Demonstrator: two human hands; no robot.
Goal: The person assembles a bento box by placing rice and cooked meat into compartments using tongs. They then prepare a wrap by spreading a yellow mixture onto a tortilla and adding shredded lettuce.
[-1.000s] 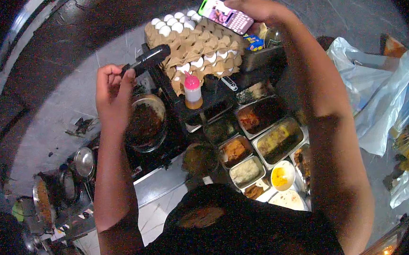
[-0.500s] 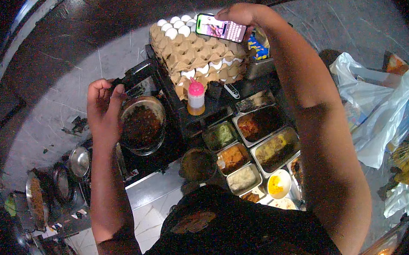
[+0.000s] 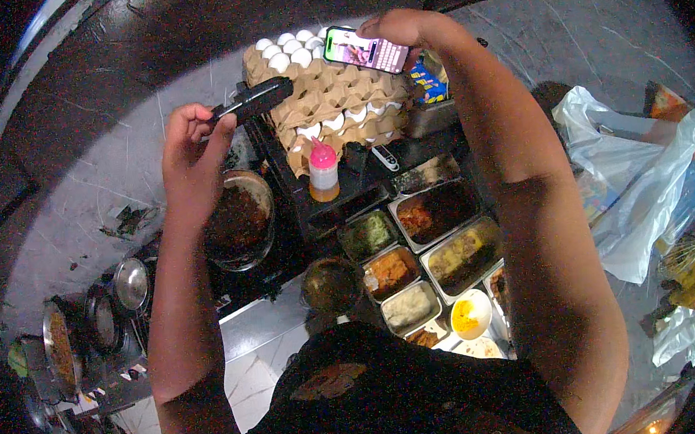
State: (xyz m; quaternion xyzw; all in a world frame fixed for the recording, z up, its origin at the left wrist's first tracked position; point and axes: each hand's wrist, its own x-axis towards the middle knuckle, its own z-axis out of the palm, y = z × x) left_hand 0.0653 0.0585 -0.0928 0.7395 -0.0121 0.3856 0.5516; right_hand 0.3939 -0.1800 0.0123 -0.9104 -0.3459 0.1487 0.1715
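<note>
My left hand (image 3: 197, 147) grips one end of a long black object with a rounded tip (image 3: 263, 99); its exact kind does not show. It is held above the stove side, pointing toward the egg trays. Below that hand sits a pan (image 3: 239, 220) of dark, reddish-brown food, partly covered by my forearm. Over on the far side, my right hand (image 3: 403, 29) is closed on a smartphone (image 3: 364, 50) with a lit screen and keyboard. The phone hovers over stacked cardboard egg trays (image 3: 315, 94), where white eggs (image 3: 280, 62) show.
A pink-topped squeeze bottle (image 3: 323, 169) stands before the trays. Several metal food pans, one with white food (image 3: 410, 305), fill the counter nearer me, beside a white bowl (image 3: 471, 315) with yellow contents. White plastic bags (image 3: 618, 174) lie at right. More pans (image 3: 60, 350) stand at left.
My left hand has lifted away and to the right with the black object, whose tip now overlaps the egg trays. My right hand still holds the phone in nearly the same spot.
</note>
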